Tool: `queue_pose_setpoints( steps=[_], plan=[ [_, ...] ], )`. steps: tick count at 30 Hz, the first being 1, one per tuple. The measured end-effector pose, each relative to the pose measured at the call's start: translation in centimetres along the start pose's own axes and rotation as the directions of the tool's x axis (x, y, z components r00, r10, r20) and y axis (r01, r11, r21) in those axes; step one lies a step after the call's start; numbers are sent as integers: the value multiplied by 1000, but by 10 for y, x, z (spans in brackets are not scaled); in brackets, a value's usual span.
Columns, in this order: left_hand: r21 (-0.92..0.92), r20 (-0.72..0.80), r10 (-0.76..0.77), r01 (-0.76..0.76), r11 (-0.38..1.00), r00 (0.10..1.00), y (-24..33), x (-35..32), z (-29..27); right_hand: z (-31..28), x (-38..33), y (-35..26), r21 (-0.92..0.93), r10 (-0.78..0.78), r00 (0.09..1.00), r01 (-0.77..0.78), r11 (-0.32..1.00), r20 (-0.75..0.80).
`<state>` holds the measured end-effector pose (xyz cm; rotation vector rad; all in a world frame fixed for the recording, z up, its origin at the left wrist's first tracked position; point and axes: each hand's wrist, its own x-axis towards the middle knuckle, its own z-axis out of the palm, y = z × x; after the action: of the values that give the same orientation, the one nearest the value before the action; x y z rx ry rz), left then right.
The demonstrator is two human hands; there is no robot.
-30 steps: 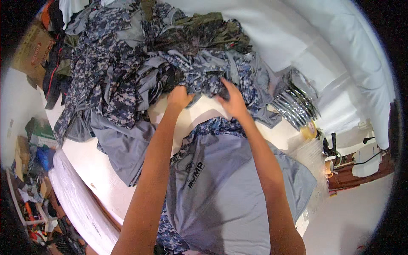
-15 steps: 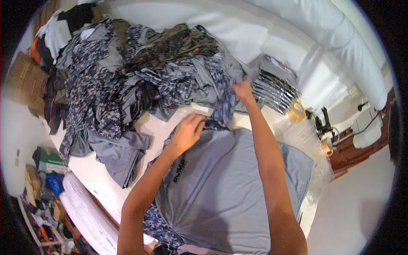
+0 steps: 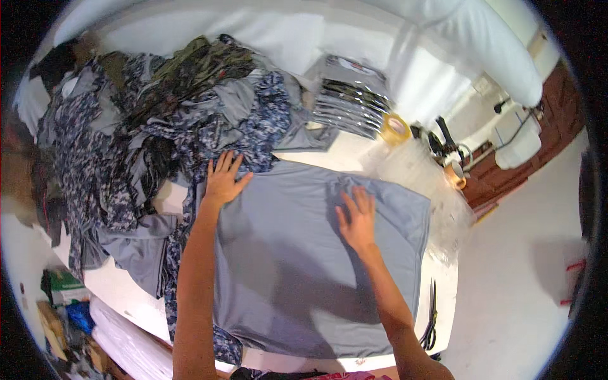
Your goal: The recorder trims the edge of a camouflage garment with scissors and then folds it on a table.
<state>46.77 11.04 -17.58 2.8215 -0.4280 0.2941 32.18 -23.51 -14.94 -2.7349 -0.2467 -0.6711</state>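
Fingers (image 3: 227, 164) spread and gripping nothing, the left hand (image 3: 221, 187) lies at the far left corner of a gray garment (image 3: 304, 253). The right hand (image 3: 361, 227), slightly blurred, loosely open and empty, seemingly touches its far right part. The garment lies flat on a white table (image 3: 446, 285), left of black scissors (image 3: 432, 316).

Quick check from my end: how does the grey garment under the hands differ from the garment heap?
The grey garment lies spread nearly flat, while the garment heap is crumpled and piled up. The grey garment's broad panel is plain; the garment heap mixes camouflage prints with plain grey. Both are cloth and lie on the white table.
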Motion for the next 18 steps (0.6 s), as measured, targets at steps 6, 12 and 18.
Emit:
queue_pose_setpoints(
  steps=[6, 12, 18],
  plan=[
    [4, -49, 19, -19, 1000, 999, 60, 12, 21, -45, -34, 94, -352, 328, 924, -379, 856, -197],
    [27, 10, -55, 54, 998, 998, 69, -11, 21, -65, -55, 162, -241, 525, 845, -534, 811, -105],
    [-158, -227, 17, -54, 986, 974, 136, -83, -8, -105, -74, 142, -163, 399, 898, -428, 889, -185]
  ],
)
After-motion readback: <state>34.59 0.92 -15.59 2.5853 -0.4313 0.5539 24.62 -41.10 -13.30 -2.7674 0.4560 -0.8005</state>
